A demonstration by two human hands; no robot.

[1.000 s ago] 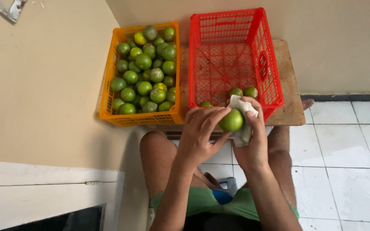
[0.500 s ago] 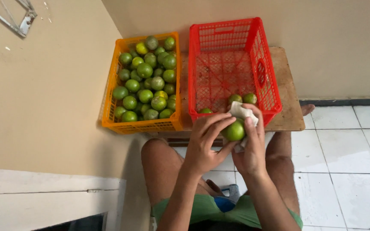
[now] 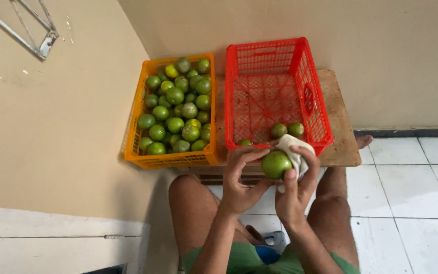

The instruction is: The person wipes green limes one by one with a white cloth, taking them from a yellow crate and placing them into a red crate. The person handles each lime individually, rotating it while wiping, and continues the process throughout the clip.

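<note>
Both hands hold one green citrus fruit (image 3: 276,164) just in front of the red crate (image 3: 316,101). My left hand (image 3: 242,180) grips the fruit from the left with its fingertips. My right hand (image 3: 294,190) cups it from below and the right, with a white cloth (image 3: 295,148) pressed against the fruit's far side. The red crate holds three green fruits (image 3: 286,130) near its front wall. To its left, the orange crate (image 3: 137,116) is full of several green and yellowish fruits (image 3: 178,107).
Both crates sit on a low wooden board (image 3: 338,111) against a beige wall. My bare knees are below the hands, with white floor tiles (image 3: 411,193) to the right. A beige wall rises on the left.
The view has shifted slightly. The hands have lowered the fruit a little toward me and turned it against the cloth; the left fingers have moved around its left side.
</note>
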